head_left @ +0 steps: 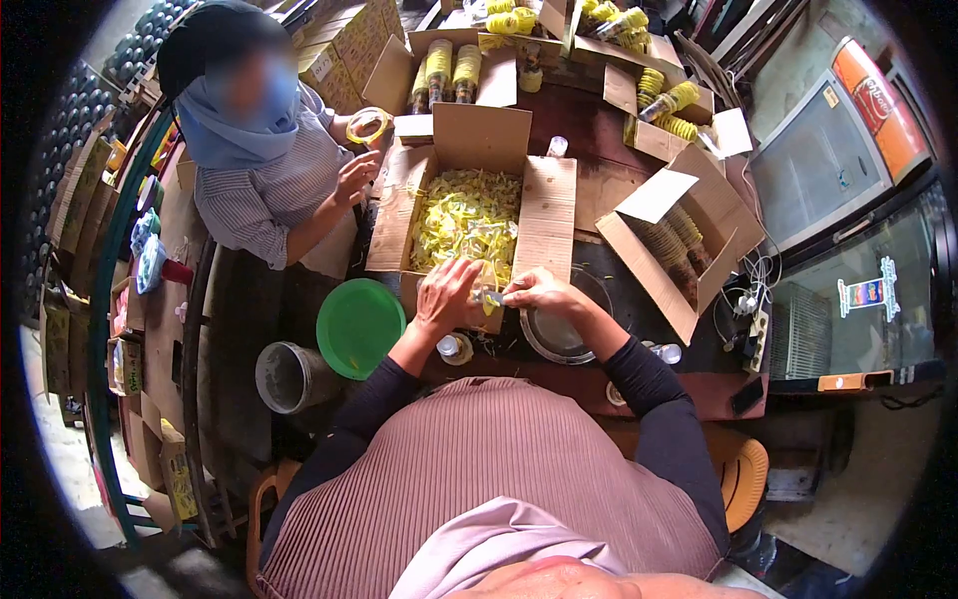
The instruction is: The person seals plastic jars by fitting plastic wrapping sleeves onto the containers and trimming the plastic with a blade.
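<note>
Left hand (446, 297), grip unclear; toward twelve o'clock, open box (486, 137), yellow strips (467, 215) inside; small greyish piece (492, 298) at box's six-o'clock edge, pinched in right hand (540, 291); step seemingly handling piece; next move likely calls for steady pinch.

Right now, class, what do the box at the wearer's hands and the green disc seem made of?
Box: cardboard, probably corrugated, matt; stiff brown flaps fold along creases.
Green disc: probably plastic, smooth, low sheen, from its even, saturated colour.
</note>
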A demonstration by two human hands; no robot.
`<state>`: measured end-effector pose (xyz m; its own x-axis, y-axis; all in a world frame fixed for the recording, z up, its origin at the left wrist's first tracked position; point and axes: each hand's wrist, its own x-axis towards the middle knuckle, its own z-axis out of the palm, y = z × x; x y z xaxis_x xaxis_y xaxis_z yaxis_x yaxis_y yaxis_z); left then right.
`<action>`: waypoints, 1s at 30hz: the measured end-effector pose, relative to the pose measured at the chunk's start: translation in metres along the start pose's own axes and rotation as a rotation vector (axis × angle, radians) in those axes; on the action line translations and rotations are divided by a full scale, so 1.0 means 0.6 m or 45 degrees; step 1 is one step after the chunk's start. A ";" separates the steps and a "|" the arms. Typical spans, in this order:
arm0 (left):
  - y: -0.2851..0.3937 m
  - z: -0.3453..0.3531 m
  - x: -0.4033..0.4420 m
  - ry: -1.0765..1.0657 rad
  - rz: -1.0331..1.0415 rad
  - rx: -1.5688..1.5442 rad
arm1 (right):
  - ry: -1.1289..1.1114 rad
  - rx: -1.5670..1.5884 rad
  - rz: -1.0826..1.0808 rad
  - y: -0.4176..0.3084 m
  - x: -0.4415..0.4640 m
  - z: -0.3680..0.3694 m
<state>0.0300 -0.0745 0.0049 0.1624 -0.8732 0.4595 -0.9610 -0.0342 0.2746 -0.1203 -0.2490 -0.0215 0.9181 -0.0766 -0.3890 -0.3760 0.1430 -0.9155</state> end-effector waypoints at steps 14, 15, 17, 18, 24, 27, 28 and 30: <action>-0.119 0.044 0.027 0.163 -0.436 0.041 | 1.160 -1.302 -0.510 -0.004 0.066 -0.025; -0.124 0.041 0.026 0.034 -0.594 -0.334 | 1.167 -1.268 -0.555 -0.005 0.064 -0.024; -0.128 0.038 0.020 -0.101 -0.747 -0.710 | 1.161 -1.186 -0.649 -0.005 0.059 -0.020; -0.127 0.037 0.015 -0.142 -0.741 -0.889 | 1.161 -1.184 -0.646 -0.009 0.056 -0.017; -0.114 0.031 -0.001 -0.220 -0.468 -1.186 | 1.047 -1.143 -0.772 -0.042 0.032 0.008; -0.086 -0.003 0.013 -0.378 -0.494 -1.038 | 0.962 -1.325 -0.865 -0.061 0.020 0.026; -0.077 -0.012 0.017 -0.497 -0.533 -0.941 | 0.960 -1.326 -0.866 -0.062 0.020 0.029; -0.071 -0.016 0.016 -0.479 -0.514 -0.954 | 0.889 -1.434 -0.940 -0.066 0.020 0.033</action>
<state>0.0748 -0.0769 0.0059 0.2433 -0.9682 -0.0577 -0.4309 -0.1612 0.8879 -0.0917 -0.2362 0.0123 0.8178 -0.2758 0.5052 -0.0661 -0.9169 -0.3936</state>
